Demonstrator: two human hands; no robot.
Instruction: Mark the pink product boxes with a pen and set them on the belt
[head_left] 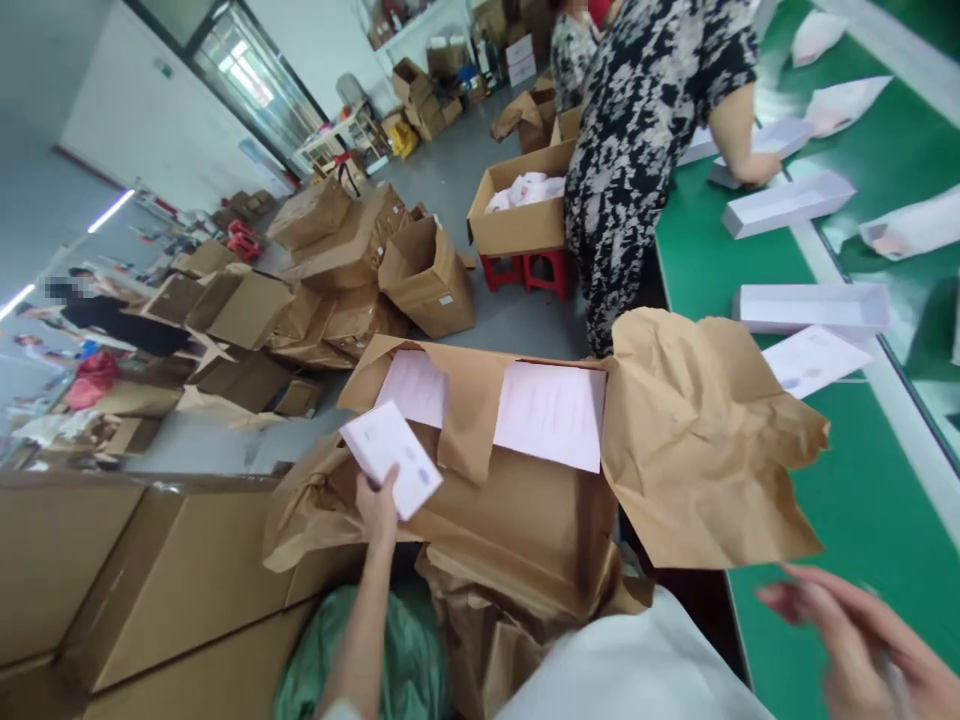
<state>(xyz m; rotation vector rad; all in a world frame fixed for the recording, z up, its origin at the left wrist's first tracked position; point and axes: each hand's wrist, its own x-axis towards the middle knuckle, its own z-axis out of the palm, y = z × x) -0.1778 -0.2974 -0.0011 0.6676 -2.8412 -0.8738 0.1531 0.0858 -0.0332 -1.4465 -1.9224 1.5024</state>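
1. Left hand [380, 502]: grips a white printed piece [397, 458] at its lower edge, thumb on the printed face. The piece is held tilted above the left part of the paper-lined carton [532, 510].
2. Right hand [862, 640]: located at the lower right, over the green work surface [855, 480]. Its fingers are bent and blurred by motion. Whether it grips anything cannot be told; a thin pale shape shows near the palm.
3. Carton contents: two white sheet-like faces with faint print, the left face [416, 388] and the right face [551, 412], show along the far side. A brown paper strip [471, 415] hangs between them.
4. Wrapping: a large crumpled brown paper flap [705, 440] extends from the carton's right side onto the green work surface.
5. Adjacent parts: a white open tray [814, 308] lies beyond the flap, with a second printed piece [814, 362] just beside it.
6. Surroundings: a co-worker [637, 130] in black-and-white patterned clothing stands at the surface, one hand at a white tray. Near this person, an open box [517, 228] rests on red stools [525, 272].
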